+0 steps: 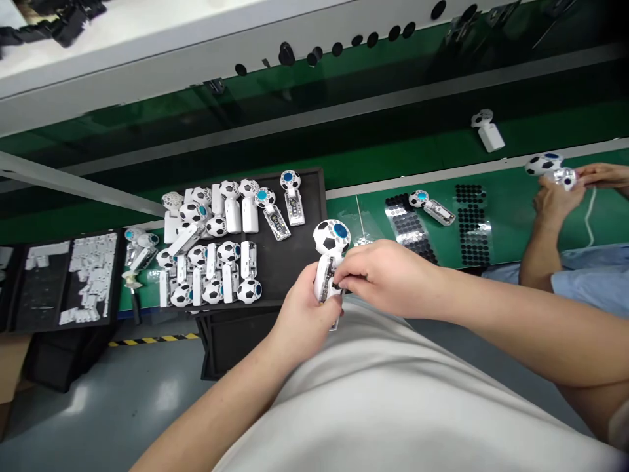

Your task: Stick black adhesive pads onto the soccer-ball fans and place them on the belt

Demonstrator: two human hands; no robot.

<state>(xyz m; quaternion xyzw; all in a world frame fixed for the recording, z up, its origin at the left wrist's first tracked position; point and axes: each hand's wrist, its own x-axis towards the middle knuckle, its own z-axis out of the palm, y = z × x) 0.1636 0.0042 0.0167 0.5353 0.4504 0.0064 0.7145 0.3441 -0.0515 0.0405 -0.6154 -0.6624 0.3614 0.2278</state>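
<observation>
My left hand (307, 311) is wrapped round the white handle of a soccer-ball-patterned handheld device (332, 237), held in front of my body with its round head up. The handle's open side faces me and shows dark inner parts. On that open side my right hand (378, 275) pinches with thumb and forefinger; what lies between those fingertips is too small to make out. Just left of the hands, a black tray (275, 275) carries several like devices, some with open handles and blue discs on their heads.
At far left, a dark tray (63, 295) holds small white parts beside a black-handled tool (133, 298). Sheets of black round stickers (474, 226) and another open device (432, 206) lie on the green bench at right. A co-worker's hands (560, 190) hold a similar device. A shelf (196, 59) crosses above.
</observation>
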